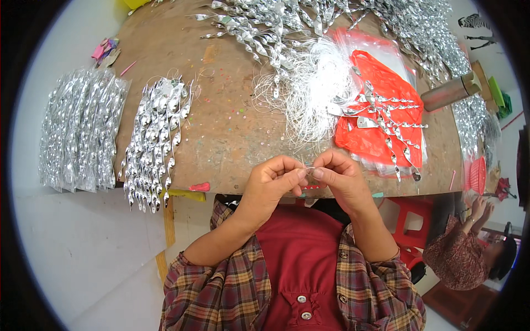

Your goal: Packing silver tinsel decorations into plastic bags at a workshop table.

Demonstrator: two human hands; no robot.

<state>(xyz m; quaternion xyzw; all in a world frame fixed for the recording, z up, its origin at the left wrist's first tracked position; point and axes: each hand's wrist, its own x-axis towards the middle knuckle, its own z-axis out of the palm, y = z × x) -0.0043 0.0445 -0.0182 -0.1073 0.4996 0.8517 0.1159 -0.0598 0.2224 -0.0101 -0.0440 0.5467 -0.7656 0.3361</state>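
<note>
A: Who is at the table, and what are the hands doing?

B: A person in a plaid shirt over a dark red top works at a brown, paint-specked table (232,143). The left hand (270,185) pinches a thin white thread (310,168), thumb against forefinger; the right hand (346,179) grips it the same way, just beside.

A: And where is that thread?

B: Between the two sets of fingertips, at the table's near edge. Beyond it spreads a loose tangle of white thread (320,83).

A: What surrounds them?

B: To the right, twisted shiny silver strips (389,129) lie across a bright red plastic bag (381,77), near a silver cylindrical flask (450,94). To the left, a bundle of silver spiral strips (157,127) overhangs the near edge, beside silver spirals in clear plastic packets (83,127).
</note>
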